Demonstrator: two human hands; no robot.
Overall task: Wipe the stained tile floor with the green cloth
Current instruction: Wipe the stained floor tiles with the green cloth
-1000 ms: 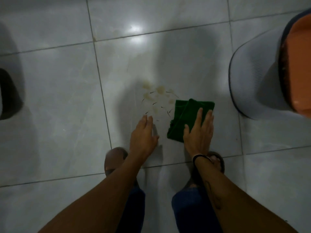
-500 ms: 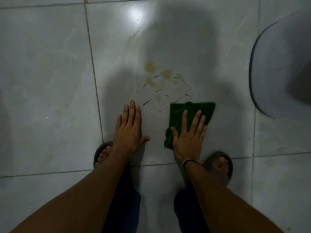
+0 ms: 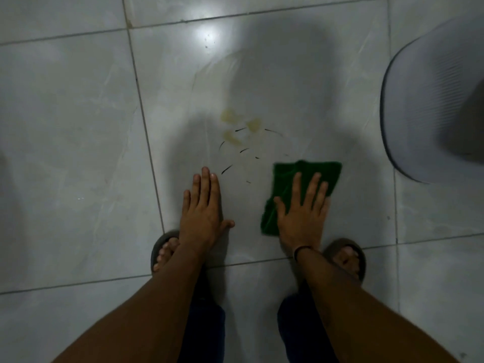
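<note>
A folded green cloth (image 3: 288, 176) lies flat on the pale grey tile floor (image 3: 78, 153). My right hand (image 3: 301, 213) presses down on its near half with fingers spread, covering much of it. Yellowish stains (image 3: 237, 127) and several thin dark strands (image 3: 226, 169) mark the tile just beyond and left of the cloth, apart from it. My left hand (image 3: 203, 205) rests flat on the bare tile left of the cloth, fingers together, holding nothing.
A grey ribbed round object (image 3: 429, 106) stands on the floor at the right edge. My two feet in dark sandals (image 3: 162, 250) sit just behind my hands. A bright light reflection (image 3: 207, 35) shines on the far tile.
My left hand has settled flat on the tile. The right hand stays on the cloth, which sits slightly nearer me. The view shifted, and the orange item at the right is out of frame.
</note>
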